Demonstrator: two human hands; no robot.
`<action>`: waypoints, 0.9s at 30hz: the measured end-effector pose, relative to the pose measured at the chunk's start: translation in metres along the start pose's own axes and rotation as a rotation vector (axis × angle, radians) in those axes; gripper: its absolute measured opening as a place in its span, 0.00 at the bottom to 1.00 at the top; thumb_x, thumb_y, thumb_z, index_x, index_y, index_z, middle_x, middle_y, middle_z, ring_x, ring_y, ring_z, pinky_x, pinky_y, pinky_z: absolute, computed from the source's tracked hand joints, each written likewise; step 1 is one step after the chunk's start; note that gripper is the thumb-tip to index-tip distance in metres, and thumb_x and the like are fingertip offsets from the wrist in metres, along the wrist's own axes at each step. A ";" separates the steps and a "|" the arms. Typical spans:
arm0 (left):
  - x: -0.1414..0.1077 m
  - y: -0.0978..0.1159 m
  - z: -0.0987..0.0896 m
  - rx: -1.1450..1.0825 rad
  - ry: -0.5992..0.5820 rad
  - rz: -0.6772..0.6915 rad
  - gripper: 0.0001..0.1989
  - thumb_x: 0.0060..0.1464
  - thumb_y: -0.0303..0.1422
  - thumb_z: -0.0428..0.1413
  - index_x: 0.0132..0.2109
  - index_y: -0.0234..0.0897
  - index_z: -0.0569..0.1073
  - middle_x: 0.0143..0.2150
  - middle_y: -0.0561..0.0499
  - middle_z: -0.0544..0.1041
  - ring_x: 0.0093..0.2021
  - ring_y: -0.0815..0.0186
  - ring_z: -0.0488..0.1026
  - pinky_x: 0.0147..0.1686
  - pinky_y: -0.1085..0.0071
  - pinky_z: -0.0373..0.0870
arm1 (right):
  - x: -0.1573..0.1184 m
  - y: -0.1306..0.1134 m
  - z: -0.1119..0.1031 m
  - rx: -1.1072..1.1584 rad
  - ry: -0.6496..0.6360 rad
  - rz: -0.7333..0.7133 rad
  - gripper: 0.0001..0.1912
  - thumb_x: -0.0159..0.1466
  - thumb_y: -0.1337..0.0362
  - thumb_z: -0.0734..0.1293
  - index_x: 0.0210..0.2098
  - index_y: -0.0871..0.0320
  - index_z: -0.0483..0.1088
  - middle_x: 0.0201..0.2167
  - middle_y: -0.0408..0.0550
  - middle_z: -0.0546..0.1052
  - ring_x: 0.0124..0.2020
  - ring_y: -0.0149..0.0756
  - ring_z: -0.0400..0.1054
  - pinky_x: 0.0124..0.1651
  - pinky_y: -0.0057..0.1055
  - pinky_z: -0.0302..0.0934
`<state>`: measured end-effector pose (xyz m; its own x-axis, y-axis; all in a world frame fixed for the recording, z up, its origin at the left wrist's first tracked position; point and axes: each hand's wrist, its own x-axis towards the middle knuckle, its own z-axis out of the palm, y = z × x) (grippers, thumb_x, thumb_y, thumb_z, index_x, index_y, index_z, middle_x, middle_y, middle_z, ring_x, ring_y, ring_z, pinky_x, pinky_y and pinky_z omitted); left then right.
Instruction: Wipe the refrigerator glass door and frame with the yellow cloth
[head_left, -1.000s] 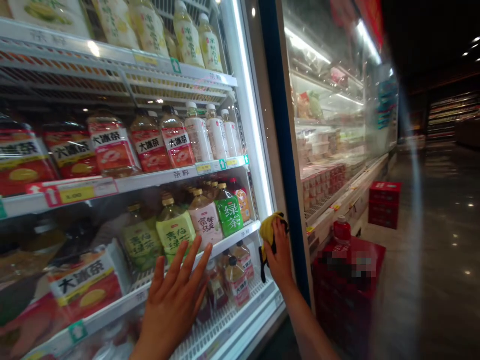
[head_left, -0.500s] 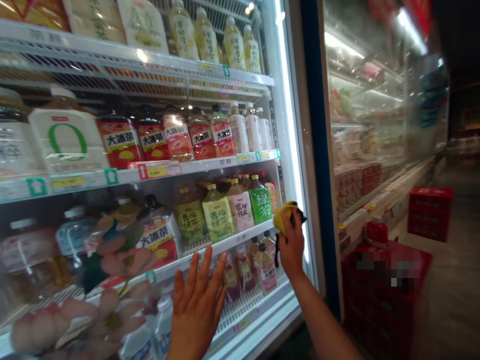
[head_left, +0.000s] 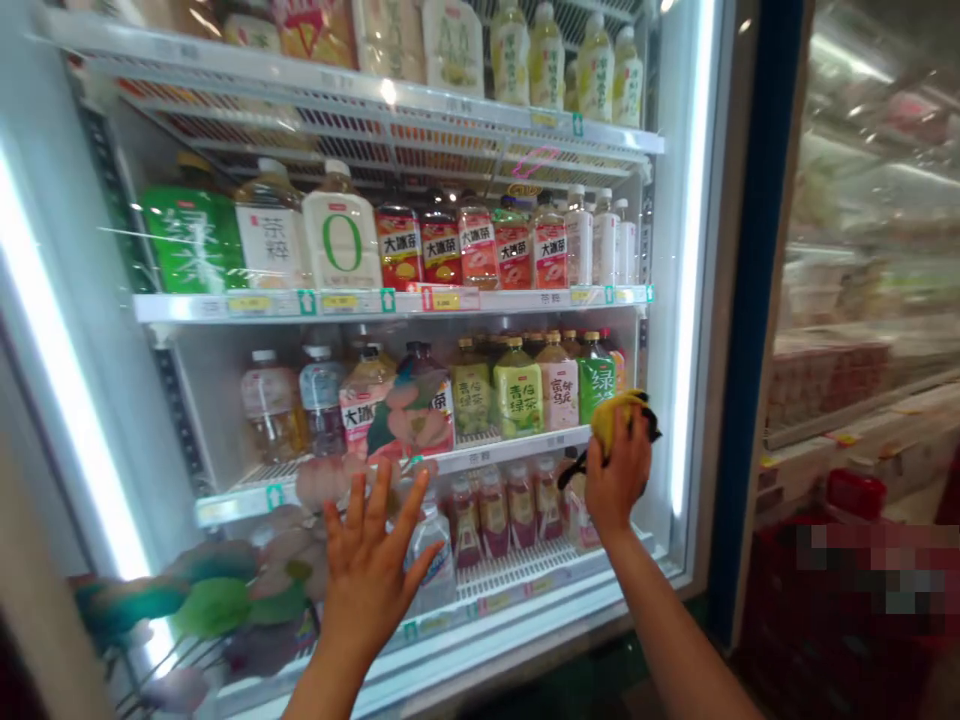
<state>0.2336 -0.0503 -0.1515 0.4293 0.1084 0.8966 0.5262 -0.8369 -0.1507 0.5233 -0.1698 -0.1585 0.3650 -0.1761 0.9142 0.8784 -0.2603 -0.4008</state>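
Observation:
My left hand (head_left: pixel 371 565) is spread wide, palm toward the glass door of a lit drinks cooler; whether it touches the glass I cannot tell. In my right hand (head_left: pixel 619 475) is a bunched yellow and black cloth (head_left: pixel 616 415), with a dark strip dangling from it. That hand is raised at the right part of the glass, in front of a green-labelled tea bottle (head_left: pixel 597 375). A pink and green flower decal (head_left: pixel 420 415) appears on the glass above and left of my left hand.
Bottled drinks fill several shelves, such as a large white-labelled bottle (head_left: pixel 341 235) on a middle shelf (head_left: pixel 390 305). A dark blue cooler frame (head_left: pixel 757 300) stands on the right. Beyond it are another, blurred display case (head_left: pixel 862 350) and red boxes (head_left: pixel 832 600).
The view has turned left, showing more of the cooler's left side. My left hand has shifted left across the glass, fingers wider. My right hand keeps the cloth near the right side.

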 end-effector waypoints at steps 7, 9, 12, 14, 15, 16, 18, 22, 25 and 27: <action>-0.009 -0.026 -0.024 0.107 -0.021 -0.051 0.44 0.59 0.42 0.58 0.74 0.49 0.41 0.77 0.46 0.37 0.76 0.46 0.34 0.70 0.38 0.36 | -0.019 -0.108 0.007 0.086 -0.270 -0.169 0.42 0.68 0.59 0.63 0.74 0.49 0.36 0.76 0.58 0.38 0.75 0.61 0.35 0.67 0.71 0.39; -0.011 -0.033 -0.026 0.120 -0.027 -0.041 0.44 0.60 0.43 0.58 0.74 0.49 0.41 0.77 0.46 0.36 0.76 0.47 0.34 0.70 0.40 0.36 | -0.035 -0.119 0.003 0.142 -0.429 -0.471 0.40 0.66 0.65 0.64 0.73 0.42 0.44 0.75 0.51 0.47 0.74 0.53 0.42 0.70 0.64 0.38; -0.014 -0.044 -0.031 0.136 -0.032 -0.043 0.45 0.58 0.44 0.59 0.74 0.49 0.42 0.77 0.45 0.36 0.76 0.47 0.33 0.70 0.40 0.35 | -0.047 -0.089 0.000 0.158 -0.401 -0.697 0.39 0.66 0.69 0.65 0.70 0.33 0.51 0.71 0.43 0.59 0.71 0.45 0.53 0.72 0.57 0.39; -0.016 -0.052 -0.036 0.149 -0.026 -0.072 0.47 0.57 0.46 0.60 0.74 0.48 0.42 0.77 0.44 0.36 0.76 0.45 0.33 0.70 0.39 0.35 | -0.043 -0.065 0.002 0.087 -0.242 -0.546 0.39 0.67 0.66 0.65 0.71 0.36 0.47 0.72 0.48 0.57 0.71 0.49 0.51 0.70 0.61 0.42; -0.017 -0.055 -0.038 0.156 -0.023 -0.090 0.48 0.56 0.46 0.60 0.74 0.47 0.41 0.77 0.43 0.36 0.76 0.45 0.33 0.70 0.39 0.35 | -0.038 -0.060 0.004 0.047 -0.178 -0.426 0.39 0.68 0.64 0.64 0.72 0.39 0.44 0.74 0.51 0.53 0.72 0.52 0.49 0.68 0.64 0.44; -0.018 -0.057 -0.041 0.161 -0.020 -0.104 0.49 0.56 0.46 0.61 0.74 0.46 0.41 0.77 0.43 0.36 0.76 0.45 0.33 0.70 0.38 0.35 | -0.033 -0.062 0.006 0.015 -0.139 -0.306 0.39 0.69 0.63 0.63 0.73 0.43 0.40 0.74 0.56 0.49 0.73 0.56 0.45 0.67 0.67 0.45; -0.021 -0.061 -0.045 0.168 -0.023 -0.115 0.49 0.56 0.46 0.61 0.74 0.46 0.41 0.77 0.42 0.37 0.76 0.45 0.34 0.70 0.39 0.35 | -0.026 -0.086 0.009 -0.003 -0.137 -0.148 0.39 0.71 0.59 0.60 0.74 0.49 0.35 0.75 0.62 0.41 0.74 0.62 0.38 0.65 0.72 0.44; -0.028 -0.067 -0.051 0.171 -0.059 -0.088 0.49 0.56 0.45 0.61 0.74 0.46 0.41 0.77 0.42 0.39 0.76 0.45 0.36 0.70 0.40 0.36 | -0.045 -0.157 0.007 0.124 -0.348 -0.312 0.42 0.68 0.56 0.65 0.74 0.49 0.39 0.76 0.59 0.38 0.74 0.64 0.36 0.66 0.73 0.38; -0.036 -0.075 -0.054 0.173 -0.071 -0.070 0.49 0.56 0.44 0.62 0.74 0.45 0.42 0.77 0.42 0.39 0.76 0.45 0.36 0.70 0.41 0.37 | -0.075 -0.156 0.002 0.213 -0.467 -0.698 0.35 0.67 0.64 0.66 0.70 0.38 0.52 0.72 0.48 0.57 0.72 0.50 0.50 0.71 0.62 0.36; -0.043 -0.082 -0.056 0.169 -0.071 -0.068 0.48 0.56 0.44 0.61 0.74 0.45 0.43 0.77 0.42 0.40 0.76 0.46 0.36 0.71 0.41 0.37 | -0.083 -0.131 0.001 0.231 -0.423 -0.865 0.33 0.68 0.68 0.65 0.66 0.32 0.58 0.66 0.41 0.69 0.68 0.40 0.58 0.73 0.54 0.38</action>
<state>0.1311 -0.0161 -0.1546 0.4362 0.2039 0.8765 0.6691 -0.7247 -0.1644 0.3778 -0.1195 -0.1820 -0.3901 0.3525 0.8506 0.9165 0.0600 0.3955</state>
